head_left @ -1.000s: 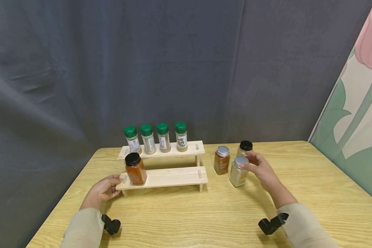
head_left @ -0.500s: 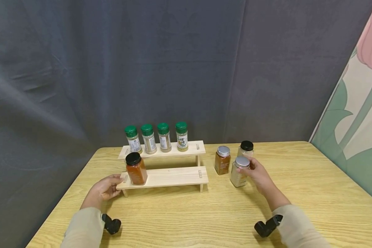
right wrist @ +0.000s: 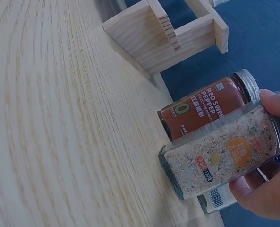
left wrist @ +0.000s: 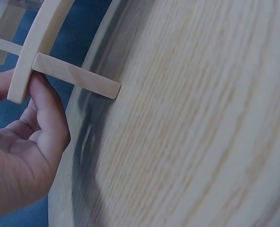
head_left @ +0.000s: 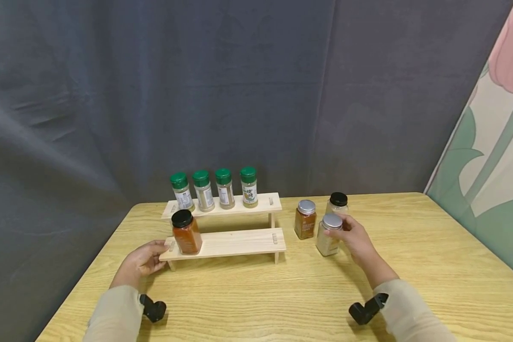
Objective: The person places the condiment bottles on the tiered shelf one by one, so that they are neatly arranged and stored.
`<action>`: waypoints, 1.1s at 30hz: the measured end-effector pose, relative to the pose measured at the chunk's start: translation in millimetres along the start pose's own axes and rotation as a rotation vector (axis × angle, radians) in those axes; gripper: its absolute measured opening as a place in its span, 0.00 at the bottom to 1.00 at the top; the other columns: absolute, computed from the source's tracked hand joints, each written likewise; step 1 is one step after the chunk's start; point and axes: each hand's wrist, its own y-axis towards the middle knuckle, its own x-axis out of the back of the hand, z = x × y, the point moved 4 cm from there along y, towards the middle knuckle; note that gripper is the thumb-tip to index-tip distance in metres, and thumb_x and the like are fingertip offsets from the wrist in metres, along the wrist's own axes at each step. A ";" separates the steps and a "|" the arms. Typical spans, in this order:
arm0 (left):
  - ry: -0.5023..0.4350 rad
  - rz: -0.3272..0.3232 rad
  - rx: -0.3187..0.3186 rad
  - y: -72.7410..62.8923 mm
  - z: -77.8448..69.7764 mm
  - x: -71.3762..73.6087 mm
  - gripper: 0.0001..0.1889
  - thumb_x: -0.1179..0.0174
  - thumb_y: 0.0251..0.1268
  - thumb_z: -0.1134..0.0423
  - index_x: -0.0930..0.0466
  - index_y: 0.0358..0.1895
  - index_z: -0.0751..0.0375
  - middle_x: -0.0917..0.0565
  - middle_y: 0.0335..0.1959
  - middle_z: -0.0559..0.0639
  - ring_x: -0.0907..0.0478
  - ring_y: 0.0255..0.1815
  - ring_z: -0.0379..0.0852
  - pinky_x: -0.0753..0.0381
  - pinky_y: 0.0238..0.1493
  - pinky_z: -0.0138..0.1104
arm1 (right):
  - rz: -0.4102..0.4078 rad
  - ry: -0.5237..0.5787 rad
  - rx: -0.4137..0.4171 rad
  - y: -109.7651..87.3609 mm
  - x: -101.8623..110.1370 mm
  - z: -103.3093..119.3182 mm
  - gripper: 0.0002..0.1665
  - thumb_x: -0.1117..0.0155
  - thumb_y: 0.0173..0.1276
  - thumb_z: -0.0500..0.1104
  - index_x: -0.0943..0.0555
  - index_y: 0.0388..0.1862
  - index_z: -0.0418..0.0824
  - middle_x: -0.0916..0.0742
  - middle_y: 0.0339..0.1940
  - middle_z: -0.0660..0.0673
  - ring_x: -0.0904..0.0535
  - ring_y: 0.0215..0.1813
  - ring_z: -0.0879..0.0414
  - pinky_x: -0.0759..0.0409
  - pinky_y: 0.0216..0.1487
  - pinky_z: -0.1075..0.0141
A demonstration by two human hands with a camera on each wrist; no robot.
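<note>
At the left end of a two-tier wooden rack (head_left: 235,243), my left hand (head_left: 143,260) pinches the lower shelf board (left wrist: 29,56) between thumb and fingers. A black-lidded jar of orange-red spice (head_left: 187,236) stands on that shelf near the hand. My right hand (head_left: 356,237) grips a silver-lidded glass jar of pale granular seasoning (right wrist: 224,151) near its top, thumb on one side and fingers on the other. The jar is upright on the table or very close to it. Beside it stands a silver-lidded red sweet pepper jar (head_left: 305,222); behind is a black-lidded jar (head_left: 337,204), partly hidden.
Several green-capped shakers (head_left: 224,190) line the rack's upper shelf. The wooden table (head_left: 256,299) ends at a dark curtain (head_left: 239,95) behind. A flower-patterned panel (head_left: 491,180) borders its right side.
My right hand has moved left and its fingers have closed around the pale seasoning jar's upper part. The left hand keeps its hold on the rack's shelf.
</note>
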 end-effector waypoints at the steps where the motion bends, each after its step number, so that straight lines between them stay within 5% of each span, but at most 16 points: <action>1: 0.004 0.005 0.000 0.0 0.1 0.0 0.06 0.52 0.59 0.71 0.34 0.37 0.58 0.23 0.24 0.47 0.26 0.25 0.38 0.28 0.24 0.26 | 0.003 0.002 -0.002 -0.2 -0.3 0.2 0.35 0.40 0.56 0.38 0.43 0.59 0.29 0.32 0.54 0.36 0.33 0.47 0.60 0.36 0.50 0.65; 17: 0.006 0.020 0.005 -2.3 -1.1 -1.7 0.09 0.52 0.59 0.72 0.38 0.42 0.63 0.24 0.24 0.48 0.27 0.25 0.38 0.28 0.25 0.26 | 0.003 0.016 -0.005 -4.2 -4.3 3.2 0.37 0.38 0.54 0.37 0.43 0.60 0.29 0.32 0.53 0.37 0.34 0.49 0.58 0.34 0.45 0.73; 33: 0.027 0.017 0.003 0.3 0.6 0.9 0.09 0.53 0.60 0.71 0.38 0.43 0.62 0.22 0.23 0.47 0.26 0.24 0.38 0.28 0.25 0.26 | 0.020 0.041 0.074 -17.7 -23.5 27.8 0.31 0.37 0.51 0.33 0.37 0.53 0.27 0.26 0.41 0.47 0.32 0.43 0.61 0.32 0.42 0.72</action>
